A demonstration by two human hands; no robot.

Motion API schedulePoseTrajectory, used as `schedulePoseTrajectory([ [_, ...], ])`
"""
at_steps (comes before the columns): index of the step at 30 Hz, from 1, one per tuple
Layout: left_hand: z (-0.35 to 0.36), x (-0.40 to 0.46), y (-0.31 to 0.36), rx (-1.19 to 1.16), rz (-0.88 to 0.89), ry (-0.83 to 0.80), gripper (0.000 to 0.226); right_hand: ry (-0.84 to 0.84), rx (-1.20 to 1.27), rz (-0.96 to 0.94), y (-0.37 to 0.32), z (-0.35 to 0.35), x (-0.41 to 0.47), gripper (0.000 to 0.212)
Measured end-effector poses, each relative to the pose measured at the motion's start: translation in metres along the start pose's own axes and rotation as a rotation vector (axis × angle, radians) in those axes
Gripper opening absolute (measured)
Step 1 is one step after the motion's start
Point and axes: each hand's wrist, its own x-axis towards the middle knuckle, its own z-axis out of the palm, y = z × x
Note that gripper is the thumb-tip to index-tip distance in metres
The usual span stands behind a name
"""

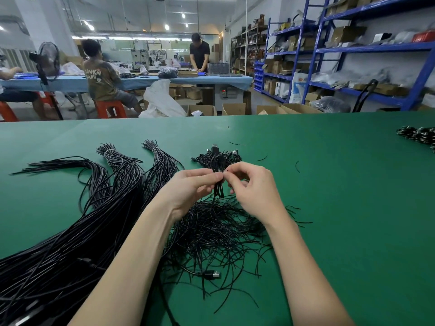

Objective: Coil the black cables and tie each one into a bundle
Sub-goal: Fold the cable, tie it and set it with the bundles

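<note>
I am holding a coiled cable (pixel 218 182) upright above the green table (pixel 341 208), and everything else sits around that coil. My left hand (pixel 188 188) is pinching it at the middle, thumb and fingertips pressed together on the strands, so the loops are sticking out above and below my grip. My right hand (pixel 253 189) is meeting it from the other side, its thumb and forefinger squeezing a thin twist tie (pixel 226 171) right against the coil (the other fingers are curling loosely underneath).

Just beyond the coil a small heap of finished bundles (pixel 217 157) is lying on the table, a plug poking up from it. Directly beneath the coil and nearer to me, a loose pile of ties (pixel 219 231) is spreading out, with one plug (pixel 213 275) lying at its near edge. To the left of the coil, long sheaves of uncoiled cables (pixel 101 208) are fanning across the table, two of them banded near their far ends. Far to the right of the coil, another dark heap (pixel 421 135) is showing at the table's edge.

Well behind the coil, a seated person's shirt (pixel 100 77) is carrying lettering; I am only making out something like "UNKN", and the rest is too blurred to read.
</note>
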Motion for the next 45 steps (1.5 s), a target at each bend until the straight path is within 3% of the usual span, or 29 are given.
schedulePoseTrajectory([
  [5, 0.001, -0.006, 0.004, 0.467, 0.369, 0.057, 0.012, -0.083, 0.185, 0.142, 0.0, -0.004, 0.003, 0.018],
  [10, 0.0, -0.009, 0.004, 0.882, 0.839, 0.008, 0.02, -0.176, 0.489, 0.322, 0.008, -0.013, 0.004, 0.015],
  [13, 0.002, -0.007, 0.003, 1.071, 0.971, 0.032, 0.036, -0.209, 0.582, 0.38, 0.011, -0.007, 0.001, 0.011],
  [16, 0.002, -0.005, 0.002, 0.873, 0.808, 0.089, 0.037, -0.039, 0.446, 0.289, 0.012, 0.0, 0.001, 0.011],
  [21, -0.014, -0.003, 0.007, 0.418, 0.243, 0.059, 0.017, 0.08, 0.078, 0.062, 0.01, -0.007, 0.003, 0.012],
  [23, -0.016, -0.002, 0.007, 0.313, 0.105, -0.015, 0.037, 0.053, -0.016, -0.069, 0.006, -0.005, 0.001, 0.014],
  [25, -0.016, -0.001, 0.006, 0.269, 0.066, -0.058, 0.045, 0.018, -0.091, -0.167, 0.004, -0.002, 0.0, 0.016],
  [29, -0.012, -0.004, 0.013, 0.085, -0.017, -0.021, 0.019, -0.002, -0.218, -0.254, 0.007, -0.003, 0.001, 0.011],
  [31, -0.01, -0.004, 0.014, -0.04, -0.068, 0.001, 0.028, 0.005, -0.236, -0.268, 0.008, -0.003, 0.002, 0.009],
  [34, -0.006, -0.003, 0.011, -0.015, -0.039, 0.029, 0.034, -0.004, -0.216, -0.253, 0.008, 0.0, 0.001, 0.015],
  [38, 0.001, -0.004, 0.007, 0.074, 0.054, 0.078, 0.019, 0.023, -0.081, -0.185, 0.003, 0.001, -0.002, 0.025],
  [42, -0.002, 0.0, 0.004, -0.096, 0.005, 0.1, 0.057, 0.038, 0.005, -0.118, 0.003, 0.002, -0.005, 0.02],
  [45, -0.006, 0.001, 0.003, -0.044, -0.112, -0.021, 0.032, 0.027, 0.011, -0.104, 0.003, 0.004, -0.006, 0.018],
])
